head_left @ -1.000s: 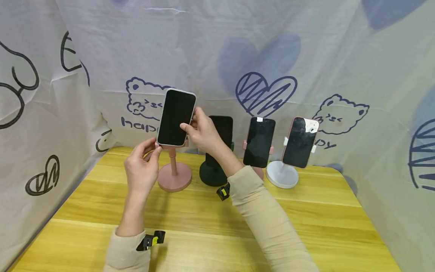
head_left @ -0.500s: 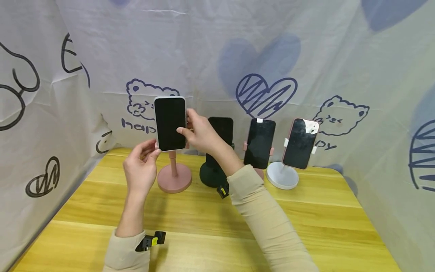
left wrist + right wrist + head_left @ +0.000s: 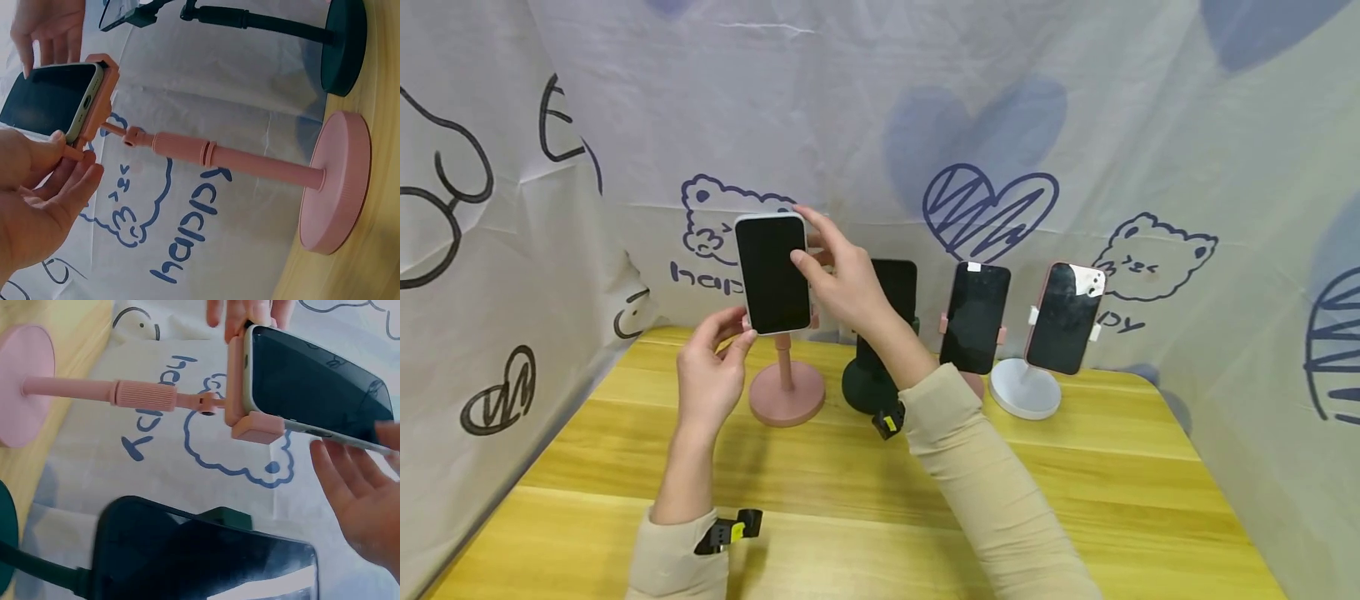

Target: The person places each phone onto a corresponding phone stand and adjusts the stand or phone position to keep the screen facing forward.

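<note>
A white-edged smartphone (image 3: 767,279) with a dark screen sits upright in the clamp (image 3: 257,427) of a pink phone stand (image 3: 787,395), leaning slightly. My left hand (image 3: 711,367) pinches the clamp's left side at the phone's lower corner; in the left wrist view the thumb lies by the phone's bottom end and the fingers curl under the clamp. At the phone's right edge, my right hand (image 3: 850,283) holds it, thumb over the screen and fingers along the side and behind. The phone hides most of the clamp in the head view.
Right of the pink stand, a dark green stand (image 3: 861,387) bears a black phone (image 3: 895,283), partly behind my right arm. Farther right are a phone (image 3: 973,317) in another pink stand and a phone (image 3: 1063,321) in a white stand (image 3: 1025,400). A patterned cloth (image 3: 880,50) hangs behind the table.
The phone has come down and left from a tilted pose to nearly upright in the clamp. My right hand has slid up its edge, with a finger now at the top corner.
</note>
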Demonstrator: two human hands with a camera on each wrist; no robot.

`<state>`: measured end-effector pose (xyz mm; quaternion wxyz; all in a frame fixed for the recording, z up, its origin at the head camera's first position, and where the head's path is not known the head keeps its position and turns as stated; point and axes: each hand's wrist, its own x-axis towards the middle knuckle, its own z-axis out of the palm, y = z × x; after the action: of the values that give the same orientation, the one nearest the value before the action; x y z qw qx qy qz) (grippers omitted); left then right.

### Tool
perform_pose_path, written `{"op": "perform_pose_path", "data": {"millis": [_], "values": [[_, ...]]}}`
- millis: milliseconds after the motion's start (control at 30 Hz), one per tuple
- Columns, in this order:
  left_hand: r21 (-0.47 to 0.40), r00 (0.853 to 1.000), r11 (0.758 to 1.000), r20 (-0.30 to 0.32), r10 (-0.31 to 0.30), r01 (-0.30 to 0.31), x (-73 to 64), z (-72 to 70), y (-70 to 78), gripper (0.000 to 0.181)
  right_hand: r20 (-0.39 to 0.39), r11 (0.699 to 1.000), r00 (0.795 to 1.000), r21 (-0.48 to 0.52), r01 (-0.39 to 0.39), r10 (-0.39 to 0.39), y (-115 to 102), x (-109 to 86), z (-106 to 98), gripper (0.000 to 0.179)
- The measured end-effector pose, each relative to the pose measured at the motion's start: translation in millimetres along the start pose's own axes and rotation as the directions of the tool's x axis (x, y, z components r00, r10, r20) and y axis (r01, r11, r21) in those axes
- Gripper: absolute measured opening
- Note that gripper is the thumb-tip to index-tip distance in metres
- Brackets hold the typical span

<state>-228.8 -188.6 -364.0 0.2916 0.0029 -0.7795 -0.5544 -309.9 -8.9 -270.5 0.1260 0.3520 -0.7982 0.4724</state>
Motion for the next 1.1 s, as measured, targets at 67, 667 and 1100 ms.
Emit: {"op": "perform_pose_path", "data": {"millis": [67, 667, 1100], "values": [[0.034, 0.999, 0.999, 0.043, -0.002, 0.001, -0.3, -2.3, -1.1, 0.038, -0.068, 0.995, 0.994, -0.05, 0.085, -0.088, -2, 2.8, -1, 0.051], [-0.112, 0.974, 0.986, 0.204, -0.099, 0.124, 1.2, 0.3, -4.8, 0.048, -0.005, 0.968, 0.99, -0.212, 0.136, -0.141, -6, 8.6, -10, 0.043], [-0.376, 0.978, 0.906, 0.139, -0.154, 0.196, -1.0, 8.5, -2.8, 0.038, 0.032, 0.967, 0.991, -0.215, 0.134, -0.13, -5, 9.5, -12, 0.044]]}}
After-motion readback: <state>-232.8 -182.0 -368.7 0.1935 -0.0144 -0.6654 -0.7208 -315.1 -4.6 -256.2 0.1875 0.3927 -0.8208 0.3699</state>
